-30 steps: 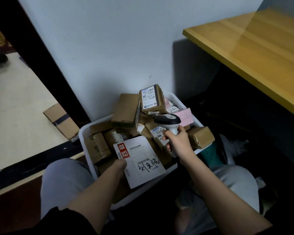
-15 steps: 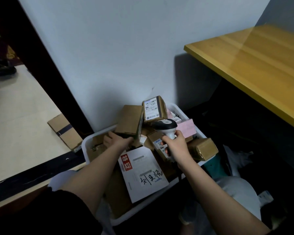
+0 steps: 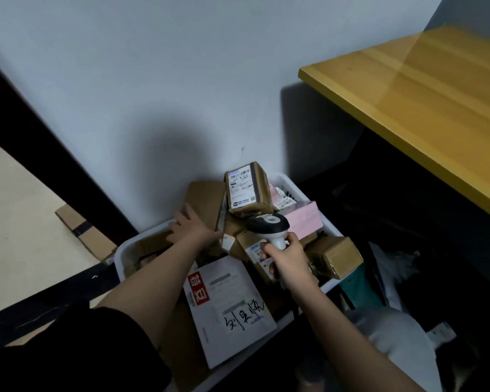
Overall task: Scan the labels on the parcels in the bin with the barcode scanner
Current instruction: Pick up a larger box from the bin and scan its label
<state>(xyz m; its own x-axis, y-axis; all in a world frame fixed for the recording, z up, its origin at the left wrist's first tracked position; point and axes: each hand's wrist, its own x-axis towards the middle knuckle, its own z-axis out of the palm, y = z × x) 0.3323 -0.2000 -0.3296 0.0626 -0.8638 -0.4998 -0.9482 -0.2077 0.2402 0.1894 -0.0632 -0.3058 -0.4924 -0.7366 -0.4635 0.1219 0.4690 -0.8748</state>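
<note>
Scanner [image 3: 268, 228] stands handle-down over the bin [image 3: 294, 190], head aimed at the labelled parcel [image 3: 245, 188]; right hand [image 3: 287, 260] is clamped on its handle. Left hand [image 3: 191, 229] lies spread, flat on a brown box [image 3: 205, 199].

Light: dim; you see the floor [image 3: 20, 222] brightest, at left.
Shadow: a soft dark patch on the wall [image 3: 164, 142].
Glare: pale sheen across the yellow tabletop [image 3: 425, 89].
Blur: your left hand [image 3: 194, 230] smears slightly.
Edges: wide-angle bending.
</note>
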